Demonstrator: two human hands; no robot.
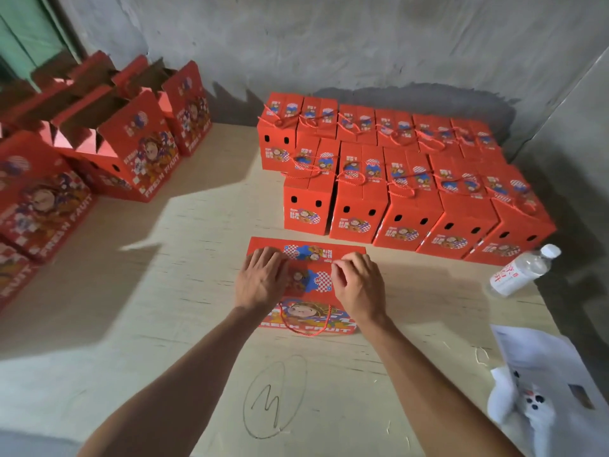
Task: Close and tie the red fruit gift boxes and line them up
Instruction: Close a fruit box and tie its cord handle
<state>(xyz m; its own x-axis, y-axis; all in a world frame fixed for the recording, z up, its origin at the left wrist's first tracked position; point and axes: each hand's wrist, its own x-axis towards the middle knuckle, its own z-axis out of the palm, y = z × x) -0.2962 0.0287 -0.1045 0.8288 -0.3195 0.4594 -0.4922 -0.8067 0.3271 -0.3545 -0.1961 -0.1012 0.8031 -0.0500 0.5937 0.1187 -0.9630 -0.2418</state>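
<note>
At the middle of the tabletop, directly in front of us, sits the box we are working on, its top flaps folded over and both our hands on them. Our left hand lies flat with the fingers spread, pressing the left side of the lid down; our right hand is more curled, its fingertips drawn together near the centre seam as if pinching something small there, though we cannot tell whether that is the cord or only the flap edge. The red cord hangs in a loose loop down the front face of the box, so we judge the tying is not yet done. The main danger is that the flaps spring up the moment our left hand eases off, before any knot holds them. The cord could also slip out of a weak pinch, or catch under a flap and get trapped inside. Behind the box stand two rows of finished boxes, closed and tied, close together; if we slide this one back carelessly we could knock the front row askew or snag a neighbour's cord. To the right a water bottle lies tilted near the end of that row and could roll or be bumped. The open boxes on the left wait well apart from our hands.
</note>
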